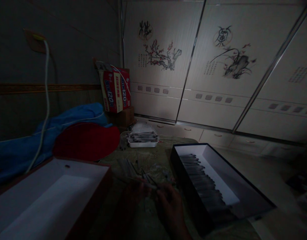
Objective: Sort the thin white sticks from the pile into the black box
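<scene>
Dim light blurs the details around my hands. My right hand (pixel 169 201) is closed, its fingertips pinching one end of a thin, pale, pen-like stick (pixel 150 185). The fingers of my left hand (pixel 136 192), darker and smeared, close around the stick's other end. Just beyond them, loose slim parts (pixel 129 166), some clear and some dark, lie on the table (pixel 163 151). To the right stands an open dark box (pixel 219 163) with a white lining; a long row of dark pen-like sticks (pixel 202 178) lies in it. Farther back, similar sticks fill a white tray (pixel 143 144).
A red-sided open box (pixel 68 181) with a white inside stands at the left. Behind it are a red round thing (pixel 87 141) and blue cloth (pixel 75 115). A white cable (pixel 46 83) hangs from the wall socket. A red carton (pixel 115 88) stands near the wardrobe doors (pixel 163 106).
</scene>
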A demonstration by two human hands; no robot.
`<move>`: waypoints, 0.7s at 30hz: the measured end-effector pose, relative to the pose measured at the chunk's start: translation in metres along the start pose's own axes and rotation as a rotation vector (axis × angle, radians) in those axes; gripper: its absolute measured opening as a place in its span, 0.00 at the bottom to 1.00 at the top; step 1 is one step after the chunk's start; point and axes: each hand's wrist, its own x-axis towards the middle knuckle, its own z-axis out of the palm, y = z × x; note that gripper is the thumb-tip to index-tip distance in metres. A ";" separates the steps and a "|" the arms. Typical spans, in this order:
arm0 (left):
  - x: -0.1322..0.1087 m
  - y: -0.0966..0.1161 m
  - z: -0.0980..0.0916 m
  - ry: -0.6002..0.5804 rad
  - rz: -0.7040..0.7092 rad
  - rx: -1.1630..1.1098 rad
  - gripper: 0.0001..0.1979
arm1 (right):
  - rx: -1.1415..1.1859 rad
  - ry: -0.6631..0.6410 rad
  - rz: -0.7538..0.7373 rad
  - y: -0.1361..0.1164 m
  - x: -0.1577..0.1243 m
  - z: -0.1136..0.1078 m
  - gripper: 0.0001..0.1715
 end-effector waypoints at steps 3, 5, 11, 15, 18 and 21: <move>0.000 -0.002 -0.004 0.006 0.007 0.039 0.15 | 0.009 -0.022 0.043 0.002 0.000 0.001 0.14; -0.004 0.001 -0.004 -0.002 0.001 0.088 0.13 | -0.095 -0.032 0.017 0.005 -0.001 0.000 0.14; -0.017 0.015 0.003 0.005 -0.015 0.100 0.15 | -0.416 -0.009 -0.196 0.010 -0.003 -0.004 0.21; -0.019 0.019 0.005 -0.006 -0.040 0.098 0.16 | -0.443 -0.083 -0.197 0.000 -0.005 -0.005 0.14; -0.018 0.020 0.004 -0.014 -0.055 0.094 0.16 | -0.450 -0.119 -0.248 -0.003 -0.005 -0.006 0.12; -0.016 0.017 0.003 -0.025 -0.067 0.087 0.14 | -0.484 -0.108 -0.265 0.002 -0.006 -0.007 0.16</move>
